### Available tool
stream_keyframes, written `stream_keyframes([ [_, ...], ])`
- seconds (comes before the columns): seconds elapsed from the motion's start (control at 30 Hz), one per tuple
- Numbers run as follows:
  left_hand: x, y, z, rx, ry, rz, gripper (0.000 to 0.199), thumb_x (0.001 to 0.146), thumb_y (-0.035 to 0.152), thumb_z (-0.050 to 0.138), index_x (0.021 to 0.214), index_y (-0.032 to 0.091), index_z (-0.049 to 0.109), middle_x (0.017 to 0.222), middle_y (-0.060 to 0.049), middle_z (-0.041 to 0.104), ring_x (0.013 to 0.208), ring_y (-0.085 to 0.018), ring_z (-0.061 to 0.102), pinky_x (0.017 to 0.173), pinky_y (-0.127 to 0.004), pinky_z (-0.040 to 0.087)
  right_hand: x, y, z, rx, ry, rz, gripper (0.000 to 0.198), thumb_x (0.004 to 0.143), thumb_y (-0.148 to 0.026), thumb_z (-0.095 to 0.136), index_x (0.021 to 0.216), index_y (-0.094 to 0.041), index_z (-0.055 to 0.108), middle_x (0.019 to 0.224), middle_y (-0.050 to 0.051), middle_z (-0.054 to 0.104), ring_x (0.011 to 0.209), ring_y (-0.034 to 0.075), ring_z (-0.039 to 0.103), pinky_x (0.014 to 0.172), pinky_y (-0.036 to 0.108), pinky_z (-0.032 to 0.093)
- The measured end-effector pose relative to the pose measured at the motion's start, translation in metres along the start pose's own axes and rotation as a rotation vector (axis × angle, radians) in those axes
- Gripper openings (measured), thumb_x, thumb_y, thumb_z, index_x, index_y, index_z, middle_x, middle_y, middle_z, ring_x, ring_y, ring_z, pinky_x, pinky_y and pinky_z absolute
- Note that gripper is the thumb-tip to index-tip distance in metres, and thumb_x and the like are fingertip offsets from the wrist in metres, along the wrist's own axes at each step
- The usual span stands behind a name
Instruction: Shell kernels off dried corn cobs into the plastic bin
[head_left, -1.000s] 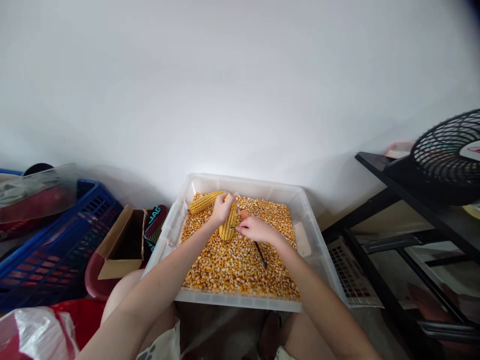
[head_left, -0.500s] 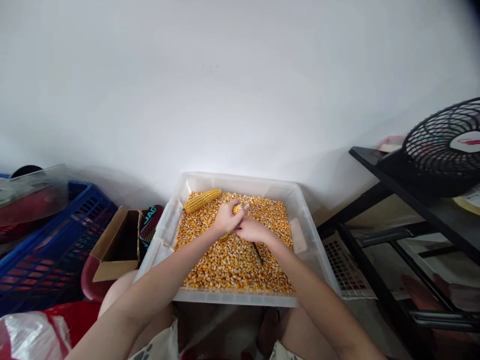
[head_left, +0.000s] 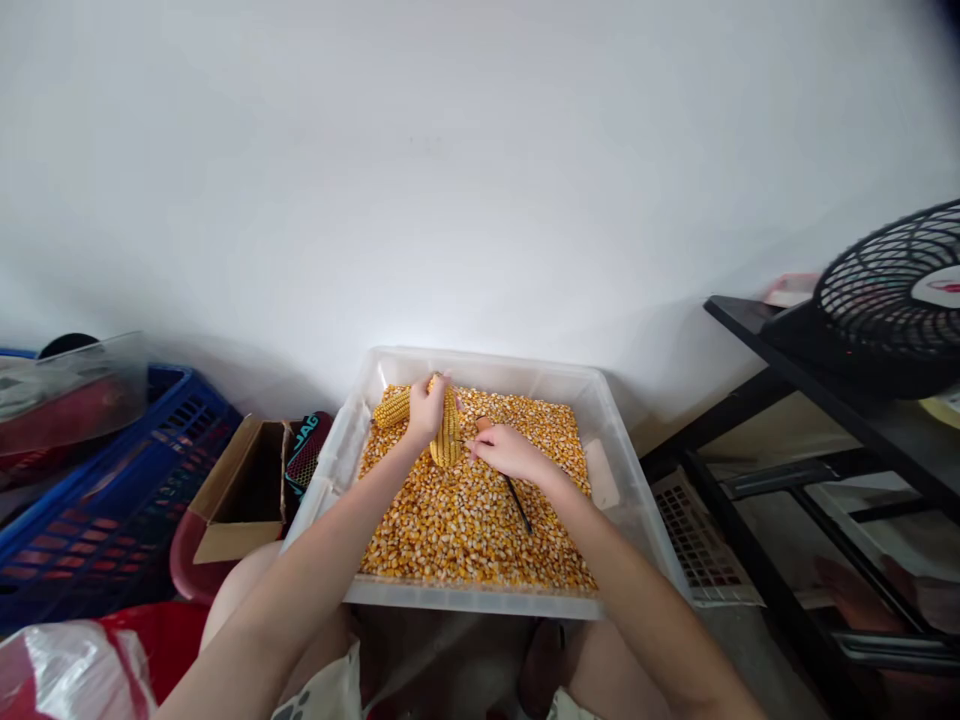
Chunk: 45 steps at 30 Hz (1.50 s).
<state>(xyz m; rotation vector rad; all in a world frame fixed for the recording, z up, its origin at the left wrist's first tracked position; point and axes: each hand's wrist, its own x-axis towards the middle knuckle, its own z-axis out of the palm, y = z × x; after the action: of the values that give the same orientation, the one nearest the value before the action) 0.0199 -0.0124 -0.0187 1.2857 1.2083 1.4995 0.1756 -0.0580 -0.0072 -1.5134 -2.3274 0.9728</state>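
Observation:
An ear of corn (head_left: 447, 430) with yellow kernels stands steeply tilted in my left hand (head_left: 427, 408), whose fingers wrap round its upper part. Just right of it, my right hand (head_left: 510, 452) is closed in a pinch, and a thin dark tip shows at its fingertips close to the ear. A slim black rod (head_left: 517, 503) sticks out below this hand; whether the hand grips it I cannot tell. Another whole ear (head_left: 391, 409) lies behind my left hand on the loose kernels (head_left: 465, 545). These spread across a translucent plastic tub (head_left: 480, 600) in front of my knees.
To the left are a blue plastic crate (head_left: 82, 520), an open cardboard box (head_left: 240, 500) in a reddish basin (head_left: 187, 560), and a red-and-white bag (head_left: 82, 660). On the right, a black fan (head_left: 892, 290) stands on a black frame (head_left: 825, 390) above a pale basket (head_left: 705, 545). A white wall (head_left: 480, 200) rises behind.
My hands were together over the ear and have drawn apart. The left hand has moved left with the ear, now more upright and in plain sight; the right hand stays near the middle.

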Motion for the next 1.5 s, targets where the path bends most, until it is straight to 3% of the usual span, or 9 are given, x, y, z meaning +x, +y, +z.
stream_keyframes([
  [0.17, 0.01, -0.021, -0.006, -0.281, 0.099, -0.262, 0.029, 0.075, 0.042, 0.048, 0.057, 0.019, 0.05, 0.04, -0.001, 0.049, 0.043, -0.016, 0.053, 0.042, -0.025, 0.04, -0.006, -0.006, -0.001, -0.093, -0.024, 0.001, 0.032, 0.089, -0.033, 0.047, 0.077, -0.016, 0.072, 0.064, 0.002, 0.059, 0.059, 0.012, 0.053, 0.056, 0.022, 0.031],
  [0.4, 0.01, -0.028, -0.005, -0.363, 0.136, -0.363, 0.025, 0.075, 0.039, 0.048, 0.061, 0.018, 0.051, 0.042, -0.001, 0.05, 0.044, -0.017, 0.056, 0.044, -0.027, 0.045, -0.002, -0.007, 0.014, -0.254, -0.03, 0.033, 0.032, 0.09, -0.028, 0.044, 0.081, -0.015, 0.072, 0.073, 0.006, 0.064, 0.068, 0.015, 0.058, 0.06, 0.024, 0.033],
  [0.8, 0.01, -0.03, -0.005, -0.35, 0.126, -0.346, 0.027, 0.074, 0.041, 0.05, 0.06, 0.018, 0.05, 0.042, -0.001, 0.051, 0.044, -0.017, 0.056, 0.044, -0.027, 0.044, 0.0, -0.006, 0.021, -0.294, -0.009, 0.018, 0.036, 0.094, -0.032, 0.041, 0.086, -0.015, 0.071, 0.078, 0.007, 0.064, 0.073, 0.015, 0.06, 0.063, 0.024, 0.034],
  [1.17, 0.009, -0.031, -0.001, -0.305, 0.17, -0.357, 0.024, 0.075, 0.04, 0.051, 0.062, 0.019, 0.049, 0.04, 0.001, 0.049, 0.047, -0.018, 0.058, 0.045, -0.026, 0.044, -0.004, -0.027, 0.027, -0.422, 0.027, 0.04, 0.034, 0.09, -0.02, 0.039, 0.086, -0.011, 0.072, 0.083, 0.014, 0.069, 0.082, 0.021, 0.064, 0.076, 0.028, 0.041],
  [1.33, 0.009, -0.034, 0.001, -0.272, 0.161, -0.337, 0.026, 0.075, 0.041, 0.052, 0.062, 0.02, 0.047, 0.042, 0.001, 0.049, 0.047, -0.018, 0.057, 0.046, -0.027, 0.044, -0.006, -0.041, 0.031, -0.509, -0.028, 0.081, 0.028, 0.083, -0.011, 0.045, 0.092, -0.007, 0.072, 0.091, 0.018, 0.069, 0.084, 0.024, 0.064, 0.077, 0.03, 0.043],
  [1.5, 0.008, -0.034, 0.002, -0.247, 0.128, -0.326, 0.029, 0.075, 0.044, 0.051, 0.059, 0.02, 0.046, 0.039, 0.001, 0.047, 0.039, -0.015, 0.051, 0.04, -0.025, 0.038, -0.001, -0.028, 0.025, -0.378, -0.021, 0.091, 0.032, 0.088, -0.018, 0.042, 0.086, -0.011, 0.072, 0.084, 0.013, 0.069, 0.081, 0.019, 0.063, 0.075, 0.026, 0.043],
])
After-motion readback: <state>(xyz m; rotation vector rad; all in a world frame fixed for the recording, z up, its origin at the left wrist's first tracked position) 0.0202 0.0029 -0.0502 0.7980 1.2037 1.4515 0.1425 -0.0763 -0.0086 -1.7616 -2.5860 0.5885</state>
